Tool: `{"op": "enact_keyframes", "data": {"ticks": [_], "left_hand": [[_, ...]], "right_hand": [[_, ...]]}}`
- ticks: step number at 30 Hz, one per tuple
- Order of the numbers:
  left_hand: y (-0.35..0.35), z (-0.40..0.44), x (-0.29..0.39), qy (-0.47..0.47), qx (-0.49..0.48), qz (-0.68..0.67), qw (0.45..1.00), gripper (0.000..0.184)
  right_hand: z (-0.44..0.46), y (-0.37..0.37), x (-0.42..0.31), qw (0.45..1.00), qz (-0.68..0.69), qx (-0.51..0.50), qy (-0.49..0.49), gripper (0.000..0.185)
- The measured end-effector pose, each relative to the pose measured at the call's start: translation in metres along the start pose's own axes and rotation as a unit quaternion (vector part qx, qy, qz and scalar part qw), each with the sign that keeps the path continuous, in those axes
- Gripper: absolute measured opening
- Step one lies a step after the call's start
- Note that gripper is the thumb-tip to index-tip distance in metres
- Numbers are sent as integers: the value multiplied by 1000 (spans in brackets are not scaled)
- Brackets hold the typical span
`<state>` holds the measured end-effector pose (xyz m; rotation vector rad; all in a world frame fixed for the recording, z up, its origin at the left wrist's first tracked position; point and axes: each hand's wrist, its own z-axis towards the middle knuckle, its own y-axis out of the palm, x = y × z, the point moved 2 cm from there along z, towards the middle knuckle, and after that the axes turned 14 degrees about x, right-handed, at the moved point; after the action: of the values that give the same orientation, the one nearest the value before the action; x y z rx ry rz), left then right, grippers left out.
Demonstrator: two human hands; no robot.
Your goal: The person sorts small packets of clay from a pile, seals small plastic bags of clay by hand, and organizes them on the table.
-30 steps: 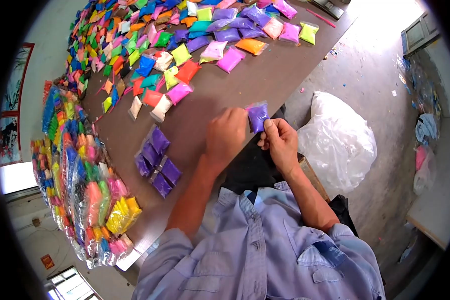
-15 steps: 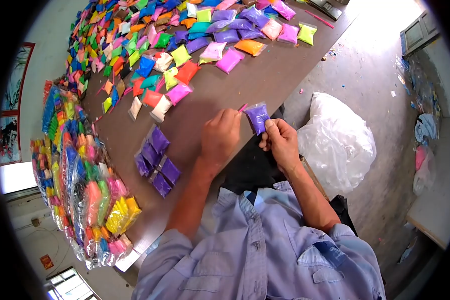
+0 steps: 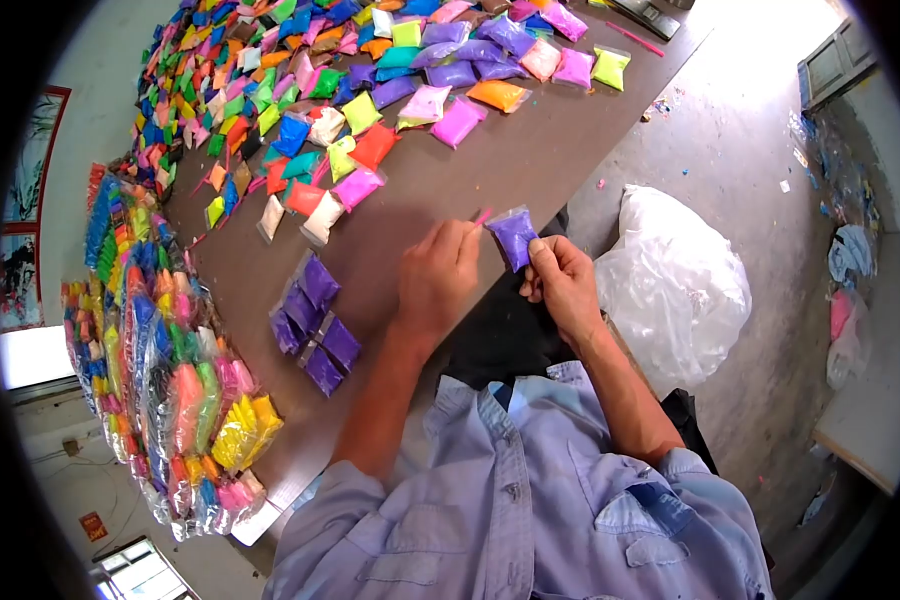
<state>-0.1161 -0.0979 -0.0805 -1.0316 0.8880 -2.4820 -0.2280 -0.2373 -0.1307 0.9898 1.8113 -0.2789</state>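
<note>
Purple pkt [image 3: 511, 236] pinched, R grip [image 3: 565, 284].

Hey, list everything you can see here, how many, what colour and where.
held packet: one, purple, in the right hand
held stick: one, pink, at the left hand
grouped packets: about five, purple, left of the left hand
loose packets: uncountable, mixed colours, table's far part
other sticks: several, pink, among and beside loose packets
table: one, brown, under the packets
bagged bundles: several, mixed colours, left side
plastic bag: one, white, floor at right
floor clutter: uncountable, mixed, far right
shirt: one, pale blue, bottom centre
hands: two, bare, centre
</note>
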Motion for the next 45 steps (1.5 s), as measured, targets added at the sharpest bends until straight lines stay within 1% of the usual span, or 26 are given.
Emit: {"op": "enact_keyframes", "data": {"ticks": [1,3,4,5,6,7,8,10,11,13,16,17,19,21,22,24,27,31,33,37,39,43,45], "left_hand": [[-4,-1,7,-1,-1,1,1000,7],[-6,-4,23,-13,12,-32,999,5],[-5,-5,22,-14,13,-32,999,5],[-4,-8,21,-11,19,-35,999,4],[-3,-9,19,-8,25,-38,999,4],[-2,-10,18,-10,26,-39,999,4],[-3,-12,16,-20,30,-39,999,4],[-3,-13,13,-30,34,-39,998,4],[-2,-14,13,-36,31,-42,998,5],[-1,-17,14,-43,27,-46,998,6],[1,-21,16,-53,20,-62,996,7],[1,-22,18,-42,21,-59,997,8],[1,-23,20,-34,21,-55,998,10],[2,-23,22,-8,11,-48,999,12],[4,-23,20,-10,10,-49,999,12],[9,-20,14,39,10,-17,999,8],[16,-6,4,48,13,9,999,8],[15,0,5,49,21,-13,999,8],[10,-11,13,25,-3,-45,999,9],[10,-17,15,16,7,-39,999,10],[11,-8,14,10,-26,-40,999,7],[9,-3,11,-3,-23,-40,999,7],[2,-8,21,1,-48,-45,998,7]], "right_hand": [[-2,1,0,1000,0,0,2,29],[-3,4,-3,999,-24,20,-34,23],[-3,4,-1,999,-25,19,-34,23],[-3,2,-1,983,-106,57,-140,19],[-5,1,-2,948,-184,94,-243,20],[-17,4,-20,931,-220,138,-256,23],[-20,4,-30,931,-222,137,-255,23],[-24,8,-46,868,-245,120,-414,22],[-20,9,-47,869,-245,120,-414,22],[-15,15,-50,818,-279,69,-499,23],[-7,14,-46,816,-316,41,-482,22],[-5,13,-43,817,-317,37,-481,22],[0,12,-38,831,-315,37,-457,19],[0,12,-39,830,-315,31,-459,18],[0,12,-40,830,-313,25,-461,18],[3,12,-39,832,-311,23,-459,18],[4,12,-38,834,-312,22,-454,19],[4,11,-39,832,-320,25,-452,18],[4,11,-38,835,-319,28,-448,18],[4,13,-38,837,-316,34,-447,18],[5,14,-38,836,-316,37,-447,17],[3,14,-39,832,-321,40,-451,17],[4,13,-37,833,-320,43,-450,17]]}}
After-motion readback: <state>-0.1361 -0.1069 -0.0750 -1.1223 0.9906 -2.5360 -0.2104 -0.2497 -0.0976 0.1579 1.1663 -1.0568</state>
